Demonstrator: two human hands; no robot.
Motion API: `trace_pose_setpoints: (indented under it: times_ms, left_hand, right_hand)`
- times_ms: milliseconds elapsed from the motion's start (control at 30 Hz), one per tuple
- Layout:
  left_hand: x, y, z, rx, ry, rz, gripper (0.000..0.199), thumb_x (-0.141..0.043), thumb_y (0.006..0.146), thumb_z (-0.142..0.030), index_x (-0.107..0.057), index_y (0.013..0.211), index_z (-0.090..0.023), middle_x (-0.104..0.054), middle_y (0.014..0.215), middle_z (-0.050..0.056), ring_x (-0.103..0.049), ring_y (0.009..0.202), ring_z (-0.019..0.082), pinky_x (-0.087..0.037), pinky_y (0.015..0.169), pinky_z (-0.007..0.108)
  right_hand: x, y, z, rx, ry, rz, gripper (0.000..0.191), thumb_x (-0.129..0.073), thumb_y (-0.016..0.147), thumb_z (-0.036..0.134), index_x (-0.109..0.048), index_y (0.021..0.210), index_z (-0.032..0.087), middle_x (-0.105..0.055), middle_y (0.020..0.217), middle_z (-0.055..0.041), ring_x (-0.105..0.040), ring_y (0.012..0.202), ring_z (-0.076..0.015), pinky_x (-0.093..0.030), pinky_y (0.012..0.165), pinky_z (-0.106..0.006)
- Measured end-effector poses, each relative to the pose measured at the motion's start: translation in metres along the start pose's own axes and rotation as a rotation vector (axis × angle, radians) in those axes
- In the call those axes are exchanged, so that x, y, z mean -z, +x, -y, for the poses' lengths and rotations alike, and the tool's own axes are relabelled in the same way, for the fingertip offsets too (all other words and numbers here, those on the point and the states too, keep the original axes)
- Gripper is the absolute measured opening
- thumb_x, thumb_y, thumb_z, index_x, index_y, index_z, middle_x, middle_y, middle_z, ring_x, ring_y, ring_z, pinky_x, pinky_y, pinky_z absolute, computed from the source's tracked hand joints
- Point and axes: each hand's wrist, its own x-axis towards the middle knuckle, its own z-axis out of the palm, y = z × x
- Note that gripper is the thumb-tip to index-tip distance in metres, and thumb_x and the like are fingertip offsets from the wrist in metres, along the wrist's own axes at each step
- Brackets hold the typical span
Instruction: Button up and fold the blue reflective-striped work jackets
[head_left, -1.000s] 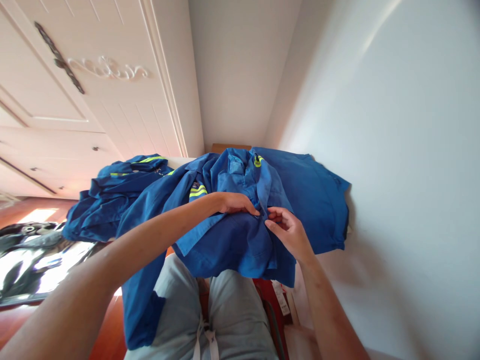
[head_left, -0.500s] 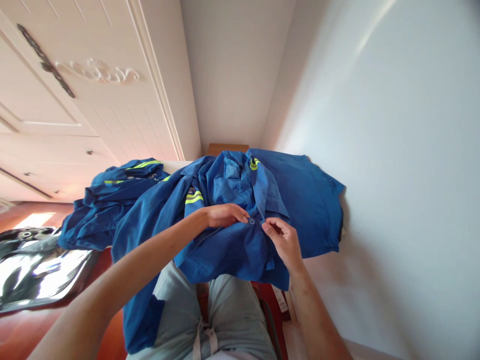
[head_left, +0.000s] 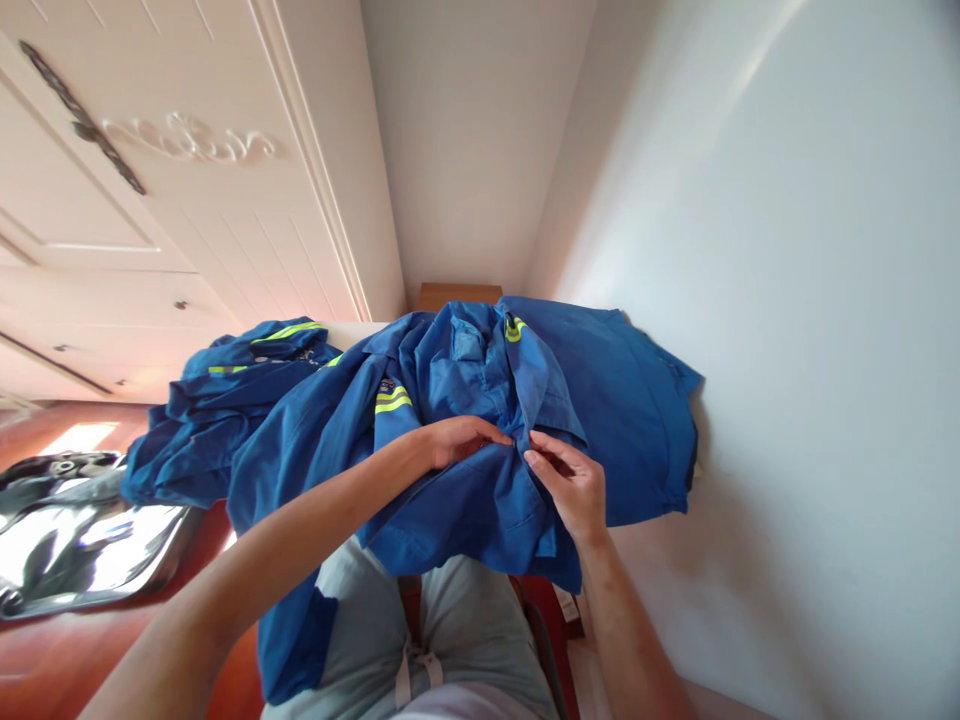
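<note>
"Condition of the blue jacket (head_left: 450,520)?"

"Creased and bunched throughout. A pocket (head_left: 469,342) shows on the upper part. A yellow-green band (head_left: 392,398) with a grey stripe crosses the cloth left of it, with a small dark emblem just above. The lower cloth is a deeper blue, gathered in folds towards the front edge. One sleeve (head_left: 289,620) hangs down at the left, its end darker."

"Position?"

"Spread in front of the person, its lower part over the knees of the grey trousers (head_left: 360,620). What bears it is mostly covered. A second blue garment (head_left: 217,410) with yellow-green bands lies crumpled to the left; a flatter blue cloth (head_left: 622,400) lies to the right, beside the wall (head_left: 810,350)."

"And the fingers?"

"Left hand (head_left: 469,440): fingertips drawn together in a pinch on the jacket's front, palm turned inwards. Right hand (head_left: 574,485): thumb and forefinger nearly closed on the folded front edge, remaining fingers curled. The gathered cloth lies between the two sets of fingertips, which are near each other. Most of the jacket extends above, below and left of that point. Whether a button is gripped there cannot be told; the fingertips and folds obscure it."
</note>
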Motion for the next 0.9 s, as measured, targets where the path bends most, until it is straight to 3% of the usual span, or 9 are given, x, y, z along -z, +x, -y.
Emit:
trace_pose_setpoints:
  times_ms: [267, 433, 533, 633, 733, 900]
  left_hand:
    - [-0.009, -0.001, 0.009, -0.061, -0.166, -0.021, 0.014, -0.072, 0.073, -0.019, -0.071, 0.084, -0.01, -0.076, 0.075, 0.007, -0.071, 0.069, 0.019, -0.056, 0.081, 0.031]
    - [-0.012, -0.004, 0.017, -0.091, -0.204, -0.05, 0.015, -0.064, 0.078, -0.02, -0.071, 0.084, -0.008, -0.074, 0.072, 0.008, -0.07, 0.067, 0.019, -0.055, 0.08, 0.032]
    - [-0.014, -0.006, 0.02, -0.144, -0.205, -0.039, 0.016, -0.063, 0.075, -0.022, -0.07, 0.082, -0.009, -0.073, 0.072, 0.008, -0.068, 0.065, 0.019, -0.055, 0.078, 0.031]
    - [-0.015, -0.011, 0.022, -0.202, -0.191, -0.012, 0.017, -0.064, 0.071, -0.023, -0.07, 0.08, -0.01, -0.072, 0.071, 0.007, -0.067, 0.065, 0.017, -0.053, 0.077, 0.029]
    - [-0.018, -0.017, 0.023, -0.219, -0.155, 0.003, 0.019, -0.066, 0.068, -0.025, -0.07, 0.08, -0.011, -0.073, 0.072, 0.006, -0.066, 0.066, 0.017, -0.051, 0.078, 0.029]
    - [-0.021, -0.026, 0.024, -0.251, -0.123, 0.016, 0.023, -0.069, 0.062, -0.024, -0.071, 0.082, -0.012, -0.072, 0.073, 0.005, -0.067, 0.07, 0.018, -0.051, 0.08, 0.03]
  right_hand:
    - [-0.009, -0.003, -0.004, -0.214, 0.251, -0.045, 0.044, -0.082, 0.07, 0.038, -0.075, 0.111, 0.023, -0.076, 0.107, -0.0054, -0.071, 0.101, -0.0274, -0.057, 0.093, -0.042]
    - [-0.019, -0.006, -0.001, -0.359, 0.352, -0.117, 0.046, -0.085, 0.065, 0.039, -0.076, 0.107, 0.021, -0.077, 0.101, -0.0062, -0.072, 0.095, -0.0265, -0.056, 0.093, -0.042]
    - [-0.022, -0.006, -0.001, -0.393, 0.394, -0.123, 0.045, -0.084, 0.065, 0.039, -0.077, 0.106, 0.02, -0.078, 0.097, -0.0055, -0.072, 0.085, -0.0229, -0.059, 0.082, -0.037]
    - [-0.021, -0.004, -0.003, -0.392, 0.404, -0.093, 0.043, -0.081, 0.068, 0.04, -0.076, 0.106, 0.02, -0.077, 0.095, -0.0064, -0.069, 0.069, -0.018, -0.058, 0.066, -0.032]
    - [-0.019, -0.002, -0.004, -0.327, 0.351, -0.039, 0.043, -0.08, 0.07, 0.038, -0.074, 0.108, 0.02, -0.076, 0.099, -0.0073, -0.067, 0.065, -0.0156, -0.055, 0.057, -0.027]
    - [-0.013, 0.0, -0.006, -0.144, 0.189, 0.034, 0.04, -0.079, 0.074, 0.035, -0.073, 0.111, 0.022, -0.075, 0.1, -0.0058, -0.07, 0.081, -0.0184, -0.058, 0.069, -0.028]
